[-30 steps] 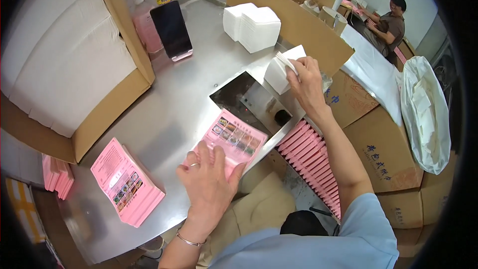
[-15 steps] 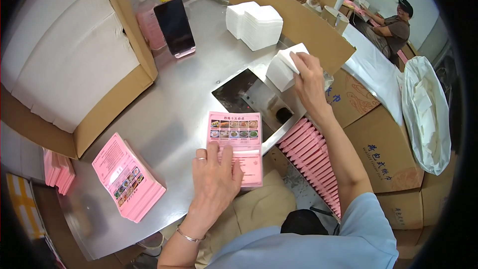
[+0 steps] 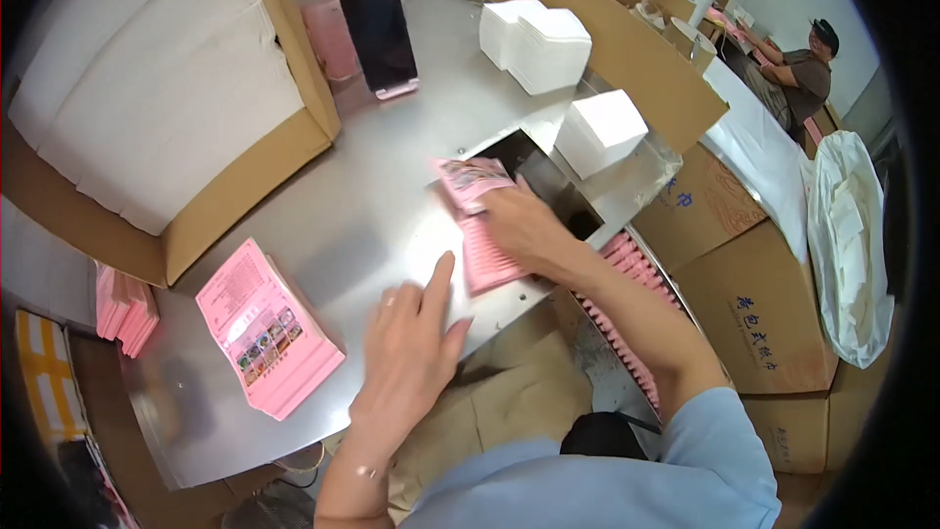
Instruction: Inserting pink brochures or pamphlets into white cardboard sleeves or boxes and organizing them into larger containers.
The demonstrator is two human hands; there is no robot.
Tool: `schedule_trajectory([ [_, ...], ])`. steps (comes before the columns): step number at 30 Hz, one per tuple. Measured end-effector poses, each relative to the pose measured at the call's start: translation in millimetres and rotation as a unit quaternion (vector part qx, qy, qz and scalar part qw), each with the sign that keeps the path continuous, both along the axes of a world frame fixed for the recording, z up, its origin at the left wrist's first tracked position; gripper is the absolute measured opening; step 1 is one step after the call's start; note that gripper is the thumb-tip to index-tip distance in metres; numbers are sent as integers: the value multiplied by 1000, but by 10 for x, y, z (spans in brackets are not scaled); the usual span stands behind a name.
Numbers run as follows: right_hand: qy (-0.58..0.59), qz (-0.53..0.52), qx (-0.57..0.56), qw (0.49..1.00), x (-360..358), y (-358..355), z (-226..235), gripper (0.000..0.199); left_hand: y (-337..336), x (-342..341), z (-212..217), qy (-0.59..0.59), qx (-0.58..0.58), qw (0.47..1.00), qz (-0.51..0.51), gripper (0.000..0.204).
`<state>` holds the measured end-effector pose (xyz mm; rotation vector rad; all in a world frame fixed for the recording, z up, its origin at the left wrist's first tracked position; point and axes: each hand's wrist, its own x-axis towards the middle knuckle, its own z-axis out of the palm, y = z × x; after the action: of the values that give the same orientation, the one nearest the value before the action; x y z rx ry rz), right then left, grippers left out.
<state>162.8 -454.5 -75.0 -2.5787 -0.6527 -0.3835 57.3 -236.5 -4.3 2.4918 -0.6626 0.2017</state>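
Note:
My right hand (image 3: 529,227) grips a pink printed paper packet (image 3: 490,263) on the metal table beside the rectangular opening. The packet's upper part, with its food pictures, is bent up by the fingers; some fingertips are hidden and slightly blurred. Close by to the left, my left hand (image 3: 403,353) hovers near the table's front edge, open and empty, its index finger stretched out. A pile of similar pink packets (image 3: 269,328) lies further left. Beyond the opening (image 3: 529,162) stands a small stack of white napkins (image 3: 599,132), with a larger white napkin stack (image 3: 537,44) behind it.
A phone (image 3: 379,39) leans upright at the back, before bottles. At left stands a cardboard box (image 3: 250,191) of white paper. Rows of pink packets (image 3: 627,318) fill a container below the right table edge. Cartons (image 3: 754,323) and a white bag (image 3: 847,245) flank it; another person (image 3: 808,73) sits beyond.
My right hand has left the white napkins and come down to the pink packet, now bent and further from me. My left hand has let go of the packet. The view has shifted slightly.

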Motion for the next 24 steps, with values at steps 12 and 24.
schedule_trajectory([
  [12, -267, -242, -132, 923, 144, -905, 583, 21, 1484, -147, 3, -59, 171, 928, 324, 35],
  [24, -269, -223, -27, 937, 167, -1091, 546, 22, -203, 27, -444, -129, -16, 991, -29, 29],
])
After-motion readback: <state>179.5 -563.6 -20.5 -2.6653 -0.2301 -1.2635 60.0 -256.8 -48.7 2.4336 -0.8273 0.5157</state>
